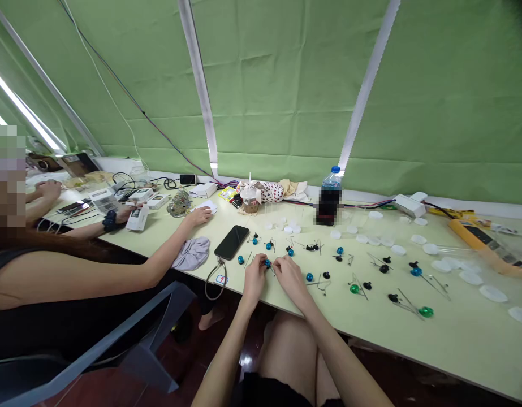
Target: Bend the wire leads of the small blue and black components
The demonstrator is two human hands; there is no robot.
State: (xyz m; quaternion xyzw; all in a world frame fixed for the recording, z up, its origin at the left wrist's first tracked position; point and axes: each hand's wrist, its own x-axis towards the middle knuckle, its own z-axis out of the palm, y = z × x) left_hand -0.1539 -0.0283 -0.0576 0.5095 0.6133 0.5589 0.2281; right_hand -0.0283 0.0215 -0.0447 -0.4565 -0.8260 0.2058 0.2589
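Near the table's front edge, my left hand has its fingers closed on a small blue ball. My right hand is pinched close beside the ball, by a thin metal piece; what its fingertips hold is too small to make out. A loose blue ball lies left of my hands, and another blue ball lies to the right. Farther right are green balls, black caps and bent metal wires in small groups.
A phone with a looped strap lies left of my hands, beside a grey cloth. Behind are an iced drink cup, a bottle and white round lids. A person's arm rests at left; an orange device lies right.
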